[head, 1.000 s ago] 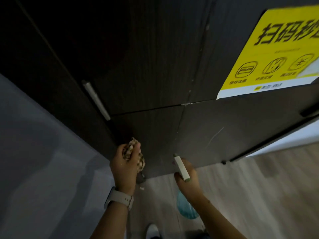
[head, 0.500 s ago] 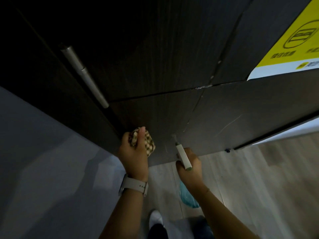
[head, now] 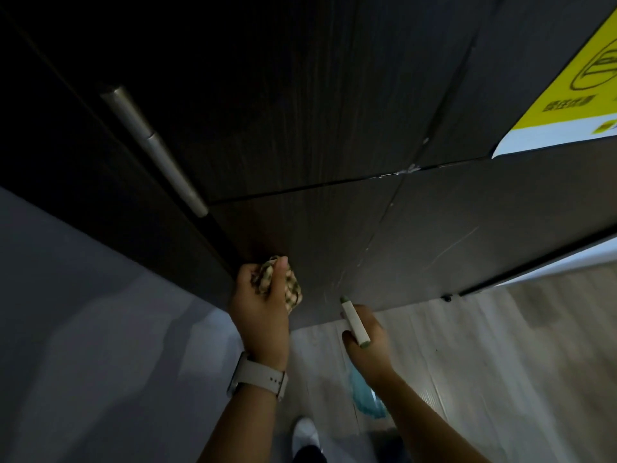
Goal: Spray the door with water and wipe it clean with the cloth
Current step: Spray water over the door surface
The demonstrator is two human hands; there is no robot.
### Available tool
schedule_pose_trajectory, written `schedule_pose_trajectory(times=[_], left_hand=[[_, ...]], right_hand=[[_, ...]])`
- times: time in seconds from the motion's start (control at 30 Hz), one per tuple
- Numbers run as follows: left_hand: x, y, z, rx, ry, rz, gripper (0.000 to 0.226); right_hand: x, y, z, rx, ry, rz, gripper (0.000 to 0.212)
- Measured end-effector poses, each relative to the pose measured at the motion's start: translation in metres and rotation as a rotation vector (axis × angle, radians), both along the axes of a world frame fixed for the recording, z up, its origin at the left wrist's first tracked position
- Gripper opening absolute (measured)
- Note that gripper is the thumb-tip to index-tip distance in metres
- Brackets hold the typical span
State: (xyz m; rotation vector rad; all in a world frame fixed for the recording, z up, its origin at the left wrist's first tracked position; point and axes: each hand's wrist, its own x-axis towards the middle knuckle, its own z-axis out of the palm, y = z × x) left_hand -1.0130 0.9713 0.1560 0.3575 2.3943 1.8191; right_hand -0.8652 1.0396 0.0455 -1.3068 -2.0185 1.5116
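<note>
Down by the door's (head: 334, 135) bottom edge, near its hinge-side corner, the left hand (head: 258, 304) presses a bunched cloth (head: 293, 289) it grips while the right hand (head: 369, 342) clasps the sprayer (head: 354, 324), so wiping looks underway, with the upper panels seemingly left.

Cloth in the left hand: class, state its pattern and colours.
The cloth is checked, tan and dark brown on cream, seen best in the head view.
</note>
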Motion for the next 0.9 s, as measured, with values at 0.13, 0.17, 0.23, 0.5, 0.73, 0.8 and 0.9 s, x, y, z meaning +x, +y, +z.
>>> schedule_pose_trajectory(times=[0.13,0.17,0.23,0.5,0.73,0.8,0.9], left_hand=[[-0.002,-0.001,-0.009,-0.044,0.109,0.011,0.028],[-0.002,0.0,-0.01,-0.041,0.121,0.016,0.027],[-0.002,0.001,-0.011,-0.03,0.129,0.022,0.025],[-0.005,-0.003,-0.012,-0.052,0.149,0.001,0.019],[0.001,-0.002,0.002,-0.121,0.076,-0.017,0.019],[0.004,-0.001,0.01,-0.159,0.031,-0.023,0.023],[0.006,0.0,0.022,-0.211,-0.005,-0.024,0.031]], right_hand=[[-0.002,0.005,-0.063,-0.117,-0.154,-0.006,0.033],[-0.003,0.006,-0.075,-0.144,-0.183,-0.003,0.031],[-0.006,0.006,-0.096,-0.173,-0.216,-0.001,0.028],[-0.011,0.006,-0.131,-0.168,-0.212,-0.025,0.018],[0.02,-0.003,-0.073,-0.118,-0.074,-0.02,0.034],[0.035,0.0,-0.047,-0.103,-0.055,-0.038,0.031],[0.059,0.013,0.0,-0.116,0.005,-0.108,0.033]])
